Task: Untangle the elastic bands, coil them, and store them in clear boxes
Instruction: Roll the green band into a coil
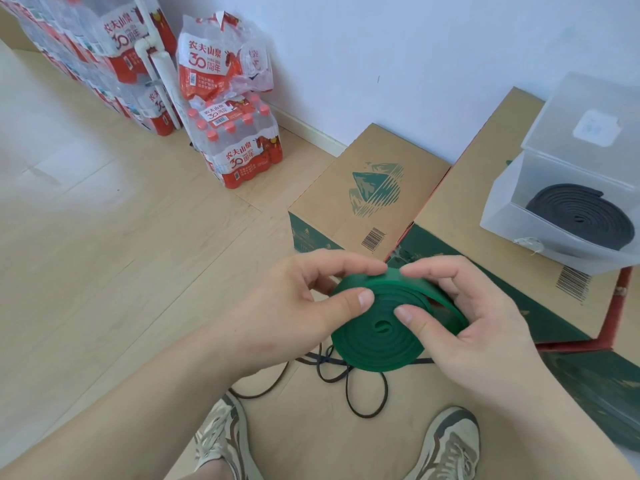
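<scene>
A green elastic band point(377, 337) is wound into a flat coil and held in the air between both hands. My left hand point(304, 299) grips its left edge, thumb on top of the coil. My right hand point(464, 313) holds the right side, thumb pressing the coil face and fingertips on the loose outer end at the top. A thin black elastic band point(349, 386) lies tangled in loops on the floor beneath the coil. At the right, a clear box point(519, 216) stands on a cardboard carton and holds a coiled dark grey band point(581, 216); its lid point(588, 133) is raised.
Two cardboard cartons point(367, 188) stand against the white wall ahead and to the right. Shrink-wrapped packs of water bottles point(239, 147) are stacked at the back left beside a white pipe. My two shoes point(450, 445) show at the bottom on the wooden floor.
</scene>
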